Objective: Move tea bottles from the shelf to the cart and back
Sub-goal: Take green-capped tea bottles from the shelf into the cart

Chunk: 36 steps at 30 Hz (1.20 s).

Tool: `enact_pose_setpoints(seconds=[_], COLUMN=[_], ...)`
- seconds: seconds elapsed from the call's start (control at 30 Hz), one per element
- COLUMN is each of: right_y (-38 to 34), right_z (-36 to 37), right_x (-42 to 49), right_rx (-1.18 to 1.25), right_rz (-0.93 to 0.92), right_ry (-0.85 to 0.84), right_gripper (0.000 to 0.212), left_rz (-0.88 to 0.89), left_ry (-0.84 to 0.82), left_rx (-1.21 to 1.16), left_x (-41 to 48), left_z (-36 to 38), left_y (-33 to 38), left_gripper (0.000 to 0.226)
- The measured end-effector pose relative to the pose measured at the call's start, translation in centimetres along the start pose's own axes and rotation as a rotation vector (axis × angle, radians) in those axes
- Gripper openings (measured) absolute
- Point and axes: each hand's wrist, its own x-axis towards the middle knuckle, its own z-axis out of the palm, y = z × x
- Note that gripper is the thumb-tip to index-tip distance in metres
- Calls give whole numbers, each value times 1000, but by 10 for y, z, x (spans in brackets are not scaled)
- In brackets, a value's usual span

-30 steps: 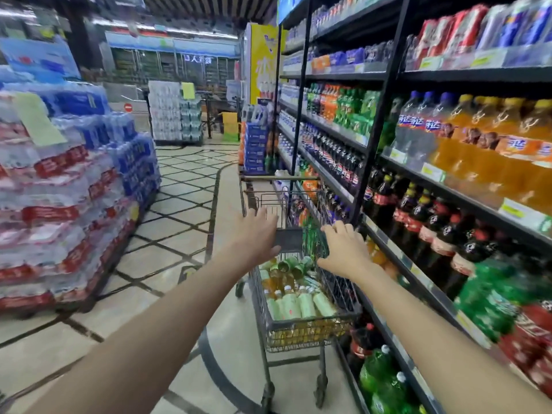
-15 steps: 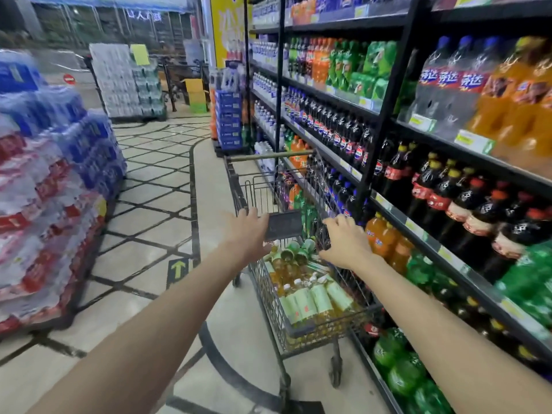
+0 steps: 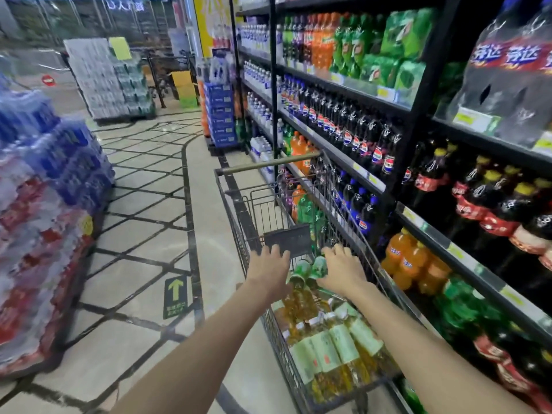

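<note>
While both arms reach forward over the shopping cart (image 3: 236, 222), the left hand (image 3: 270, 271) lies back-up with its fingertips at the lower edge of the cart's dark seat panel (image 3: 288, 239). The right hand (image 3: 343, 271) sits just beside it, toward the shelf (image 3: 433, 231), with its knuckles raised. Cannot tell whether either hand grips anything; the fingertips are hidden.

Tea bottles (image 3: 328, 348) (amber liquid, pale green labels, green caps) lie on their sides inside the cart, caps toward the panel, partly under both hands. The cart's brown handle bar (image 3: 268, 165) is at its far end. The shelf stands just right of the cart and holds cola bottles (image 3: 493, 201) and orange soda bottles (image 3: 409, 258). Wrapped water packs (image 3: 44, 204) are stacked well left of the cart. A green arrow floor sticker (image 3: 175, 297) lies between the two.
</note>
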Motion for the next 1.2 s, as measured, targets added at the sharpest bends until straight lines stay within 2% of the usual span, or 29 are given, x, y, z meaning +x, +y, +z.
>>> enact_pose_setpoints(seconds=[0.2, 0.4, 0.6, 0.77, 0.97, 1.2], right_y=[7, 19, 21, 9, 0, 12], right_z=[11, 26, 55, 72, 92, 128], right_x=[48, 86, 127, 165, 207, 238], right_rx=[52, 109, 146, 211, 259, 285], right_rz=[30, 115, 293, 415, 516, 602], right_ry=[-43, -83, -172, -239, -286, -372], right_gripper=[75, 62, 82, 76, 81, 74], left_rz=[31, 126, 271, 386, 479, 495], left_ry=[-39, -122, -200, -268, -362, -447], left_rx=[6, -12, -23, -35, -28, -13], left_x=[61, 123, 192, 247, 297, 341], left_z=[10, 27, 54, 72, 107, 159], left_y=[-12, -16, -28, -45, -61, -59], left_gripper=[71, 68, 72, 73, 76, 77])
